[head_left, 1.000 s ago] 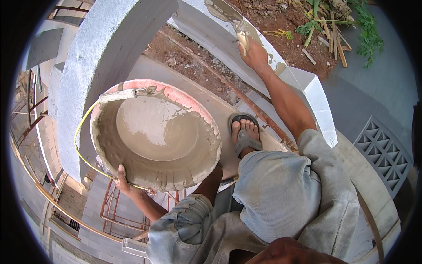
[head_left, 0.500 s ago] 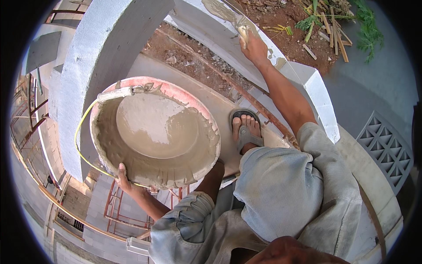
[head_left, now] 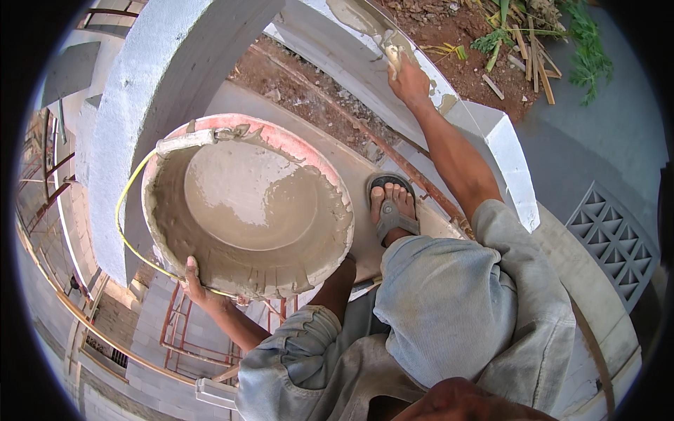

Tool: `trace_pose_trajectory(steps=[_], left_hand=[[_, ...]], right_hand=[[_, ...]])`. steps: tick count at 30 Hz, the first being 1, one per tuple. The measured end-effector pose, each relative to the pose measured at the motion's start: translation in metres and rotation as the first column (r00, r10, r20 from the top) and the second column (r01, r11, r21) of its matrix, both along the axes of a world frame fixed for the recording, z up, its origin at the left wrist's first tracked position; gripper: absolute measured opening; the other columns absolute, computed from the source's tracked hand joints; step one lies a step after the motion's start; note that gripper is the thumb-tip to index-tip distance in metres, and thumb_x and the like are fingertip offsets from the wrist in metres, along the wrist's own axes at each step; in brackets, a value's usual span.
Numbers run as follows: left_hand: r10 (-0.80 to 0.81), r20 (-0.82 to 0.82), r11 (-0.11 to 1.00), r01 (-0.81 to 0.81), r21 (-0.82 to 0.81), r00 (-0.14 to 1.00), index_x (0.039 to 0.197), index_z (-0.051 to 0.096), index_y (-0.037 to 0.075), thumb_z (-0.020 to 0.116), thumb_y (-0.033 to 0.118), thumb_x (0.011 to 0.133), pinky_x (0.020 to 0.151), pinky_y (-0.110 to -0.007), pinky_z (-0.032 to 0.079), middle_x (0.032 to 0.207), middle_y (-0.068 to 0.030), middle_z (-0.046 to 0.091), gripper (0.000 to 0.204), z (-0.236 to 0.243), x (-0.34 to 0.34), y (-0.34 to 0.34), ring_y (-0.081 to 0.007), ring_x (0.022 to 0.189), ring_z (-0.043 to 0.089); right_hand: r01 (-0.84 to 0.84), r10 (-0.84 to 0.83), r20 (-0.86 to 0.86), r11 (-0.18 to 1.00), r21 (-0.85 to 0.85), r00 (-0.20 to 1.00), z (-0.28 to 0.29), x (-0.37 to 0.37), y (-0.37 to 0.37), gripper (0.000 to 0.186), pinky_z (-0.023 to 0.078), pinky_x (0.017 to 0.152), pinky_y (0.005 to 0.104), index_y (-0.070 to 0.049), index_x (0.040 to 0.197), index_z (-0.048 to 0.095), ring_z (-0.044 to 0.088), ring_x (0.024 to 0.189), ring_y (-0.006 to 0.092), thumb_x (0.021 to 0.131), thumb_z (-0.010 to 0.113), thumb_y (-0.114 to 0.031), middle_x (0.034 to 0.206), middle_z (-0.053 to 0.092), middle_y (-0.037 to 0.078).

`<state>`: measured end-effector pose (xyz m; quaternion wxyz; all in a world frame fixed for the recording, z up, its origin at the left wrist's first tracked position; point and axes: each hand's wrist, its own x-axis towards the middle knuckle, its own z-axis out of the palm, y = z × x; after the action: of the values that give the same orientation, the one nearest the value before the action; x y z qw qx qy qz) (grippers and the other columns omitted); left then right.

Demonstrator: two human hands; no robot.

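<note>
A wide bucket (head_left: 339,156), pinkish on its upper rim and caked with grey mortar, is tilted so its mouth faces me. Wet mortar (head_left: 249,196) fills its lower part. My left hand (head_left: 203,286) grips the near rim, thumb up over the edge and the other fingers hidden below. A yellow wire handle with a white grip (head_left: 186,142) loops round the left side. Out to the far right, my right hand (head_left: 411,83) is closed on a pale, mortar-smeared tool (head_left: 394,57) against the top of a white wall (head_left: 351,59). The tool's working end cannot be made out.
A tall white block panel (head_left: 151,91) rises left of the bucket. My sandalled foot (head_left: 393,207) stands on a ledge beside a rusty metal bar (head_left: 365,130). Red scaffolding (head_left: 181,326) lies below. Soil with wood strips (head_left: 535,59) and a grey patterned vent block (head_left: 618,235) lie right.
My right hand and the tool have shifted slightly right and down along the wall top. The bucket, still held by my left hand, has tilted or shifted only a little.
</note>
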<state>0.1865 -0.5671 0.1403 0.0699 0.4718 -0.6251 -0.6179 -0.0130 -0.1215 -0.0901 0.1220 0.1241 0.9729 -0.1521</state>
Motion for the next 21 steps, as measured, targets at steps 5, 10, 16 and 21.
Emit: trace_pose_trajectory(steps=[5, 10, 16, 21], left_hand=[[-0.001, -0.016, 1.000, 0.001, -0.006, 1.000, 0.123, 0.052, -0.010, 0.065, 0.021, 0.082, 0.082, -0.037, 0.053, 0.112, -0.0200, 0.061, 0.053, -0.008, 0.000, -0.005, -0.0271, 0.095, 0.063], [-0.025, -0.032, 0.999, 0.026, 0.020, 0.999, 0.125, 0.050, -0.012, 0.064, 0.022, 0.083, 0.084, -0.038, 0.053, 0.116, -0.0213, 0.059, 0.056, -0.008, 0.001, -0.009, -0.0272, 0.098, 0.062], [-0.090, -0.055, 0.994, 0.086, -0.064, 0.994, 0.120, 0.055, -0.013, 0.063, 0.024, 0.084, 0.085, -0.039, 0.053, 0.115, -0.0212, 0.061, 0.052, -0.023, 0.022, -0.027, -0.0276, 0.099, 0.062], [-0.227, -0.036, 0.951, 0.213, -0.225, 0.973, 0.119, 0.056, -0.012, 0.063, 0.026, 0.085, 0.087, -0.038, 0.051, 0.119, -0.0214, 0.059, 0.052, -0.029, 0.027, -0.029, -0.0262, 0.103, 0.060]], right_hand=[[0.172, -0.200, 0.011, 0.814, -0.555, 0.980, -0.016, 0.019, 0.023, 0.060, 0.050, 0.084, 0.0452, 0.003, 0.123, 0.053, 0.064, 0.093, 0.0408, 0.089, 0.057, -0.047, 0.103, 0.065, 0.027], [0.246, -0.185, 0.170, 0.832, -0.497, 0.968, -0.020, 0.006, -0.010, 0.064, 0.048, 0.087, 0.0450, 0.003, 0.111, 0.059, 0.063, 0.095, 0.0428, 0.089, 0.052, -0.056, 0.101, 0.065, 0.028], [0.194, -0.118, 0.178, 0.843, -0.503, 0.977, -0.031, -0.016, -0.063, 0.068, 0.047, 0.088, 0.0481, 0.004, 0.114, 0.056, 0.061, 0.099, 0.0458, 0.091, 0.047, -0.059, 0.102, 0.063, 0.031], [0.247, -0.184, 0.192, 0.885, -0.395, 0.964, -0.067, 0.092, -0.015, 0.060, 0.047, 0.083, 0.0494, 0.004, 0.110, 0.053, 0.060, 0.097, 0.0482, 0.095, 0.046, -0.053, 0.097, 0.063, 0.032]])
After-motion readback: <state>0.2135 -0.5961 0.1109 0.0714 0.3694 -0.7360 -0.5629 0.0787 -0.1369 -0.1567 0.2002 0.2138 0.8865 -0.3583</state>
